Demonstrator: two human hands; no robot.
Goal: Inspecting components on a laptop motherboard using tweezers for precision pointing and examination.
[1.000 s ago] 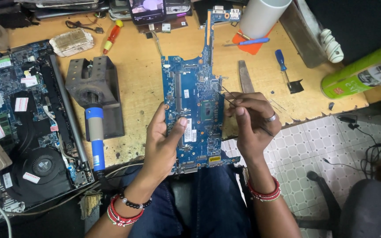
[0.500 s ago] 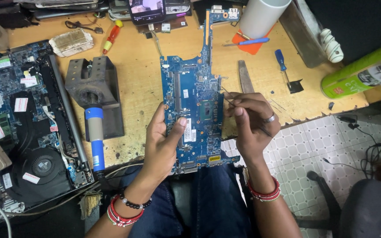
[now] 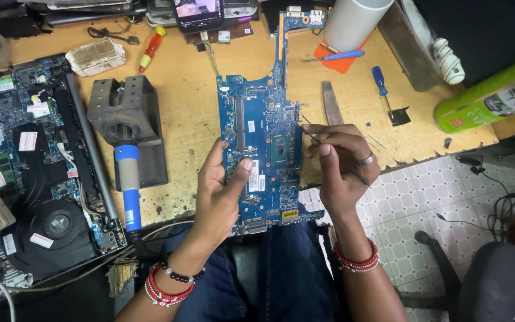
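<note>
A blue laptop circuit board (image 3: 263, 128) lies partly on the wooden bench, its near end over my lap. My left hand (image 3: 225, 194) grips its left edge, thumb pressed on the board's face. My right hand (image 3: 341, 161) pinches thin metal tweezers (image 3: 306, 124) whose tips touch the board's right side near a dark square chip (image 3: 281, 150). A ring sits on one right finger, and both wrists wear red bead bracelets.
A soldering iron with a blue handle (image 3: 129, 185) rests in a dark metal stand (image 3: 125, 113). An opened laptop chassis (image 3: 28, 173) fills the left. Screwdrivers (image 3: 382, 86), a flat metal blade (image 3: 331, 102), a white cup (image 3: 353, 21) and a green can (image 3: 490, 95) lie at the right.
</note>
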